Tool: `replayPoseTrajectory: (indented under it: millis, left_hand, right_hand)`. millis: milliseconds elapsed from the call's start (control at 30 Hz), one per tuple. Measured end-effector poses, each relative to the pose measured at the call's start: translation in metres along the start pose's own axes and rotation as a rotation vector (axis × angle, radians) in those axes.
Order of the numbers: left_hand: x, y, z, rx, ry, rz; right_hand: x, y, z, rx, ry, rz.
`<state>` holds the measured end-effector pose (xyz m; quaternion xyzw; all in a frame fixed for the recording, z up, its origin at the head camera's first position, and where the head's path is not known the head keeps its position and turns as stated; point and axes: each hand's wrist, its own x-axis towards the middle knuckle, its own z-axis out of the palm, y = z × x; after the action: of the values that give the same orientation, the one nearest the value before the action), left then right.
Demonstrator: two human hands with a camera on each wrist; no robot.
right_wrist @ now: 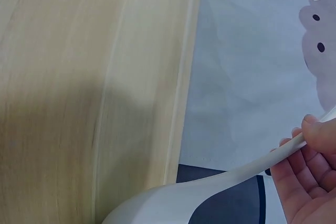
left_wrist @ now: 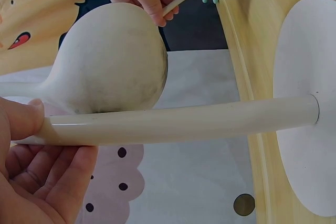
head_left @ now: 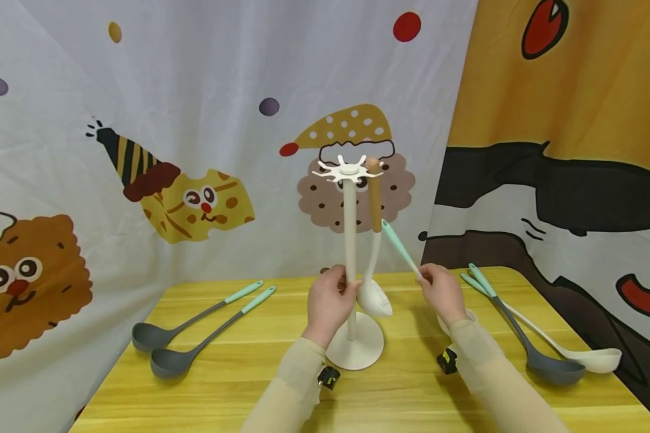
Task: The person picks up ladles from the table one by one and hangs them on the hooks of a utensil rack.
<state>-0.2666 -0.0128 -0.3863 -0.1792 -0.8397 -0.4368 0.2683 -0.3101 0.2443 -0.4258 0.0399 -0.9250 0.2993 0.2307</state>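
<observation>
A white utensil stand point(head_left: 349, 228) with a round base and a ring of hooks on top stands mid-table. My left hand point(head_left: 329, 304) grips its pole between thumb and fingers. From a hook at the right hangs a white ladle with a wooden handle point(head_left: 375, 201); its bowl point(left_wrist: 110, 56) is beside the pole in the left wrist view. My right hand point(head_left: 444, 291) pinches the white shaft of another ladle point(right_wrist: 252, 169). That ladle's mint handle end point(head_left: 394, 239) points up towards the stand, while its bowl hangs low, mostly hidden behind my right wrist in the head view.
Two dark grey ladles point(head_left: 173, 362) with mint handles lie on the left of the wooden table point(head_left: 238, 400). On the right, another grey ladle point(head_left: 555, 370) lies across a white ladle point(head_left: 601, 361). A patterned curtain point(head_left: 222, 120) hangs behind the table.
</observation>
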Motion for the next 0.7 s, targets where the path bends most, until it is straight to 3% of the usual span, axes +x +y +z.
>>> replayPoseTrajectory:
  millis: [367, 700]
  left_hand:
    - [0.0002, -0.0004, -0.0004, 0.002, 0.002, 0.012]
    - [0.0008, -0.0009, -0.0002, 0.008, 0.001, 0.013]
  right_hand:
    - [-0.0044, -0.0034, -0.0066, 0.041, 0.059, 0.033]
    - [-0.0035, -0.0023, -0.0096, 0.071, 0.129, 0.005]
